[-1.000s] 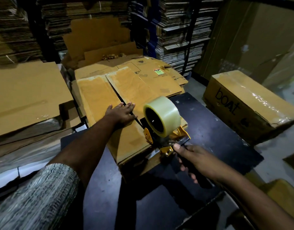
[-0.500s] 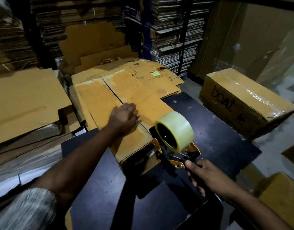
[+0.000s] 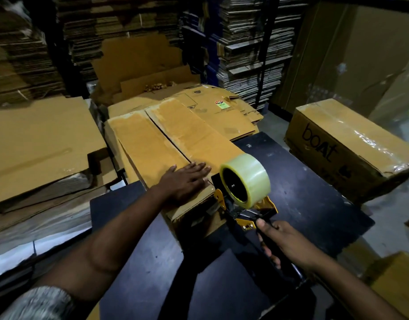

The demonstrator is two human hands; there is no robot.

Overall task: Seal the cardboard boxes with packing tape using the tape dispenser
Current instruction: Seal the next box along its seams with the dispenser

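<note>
A long brown cardboard box (image 3: 152, 144) lies on the dark table (image 3: 302, 192), its two top flaps meeting in a centre seam. My left hand (image 3: 185, 180) presses flat on the near end of the flaps, fingers straight across the seam. My right hand (image 3: 284, 242) grips the black handle of a tape dispenser (image 3: 242, 204) with yellow metal parts. Its roll of clear tape (image 3: 246, 180) stands at the box's near right corner, just right of my left hand. The dispenser's blade end is down at the box's near edge, in shadow.
A taped box marked "boat" (image 3: 351, 144) sits to the right. Flattened cartons (image 3: 37, 139) pile up on the left, more flat cartons (image 3: 212, 109) lie behind the box, and stacked cardboard (image 3: 252, 47) fills the back shelves. Another box corner (image 3: 397, 280) shows at lower right.
The tape dispenser has slid toward me along the seam, from mid-box to the near edge. My left hand stayed pressing on the flaps.
</note>
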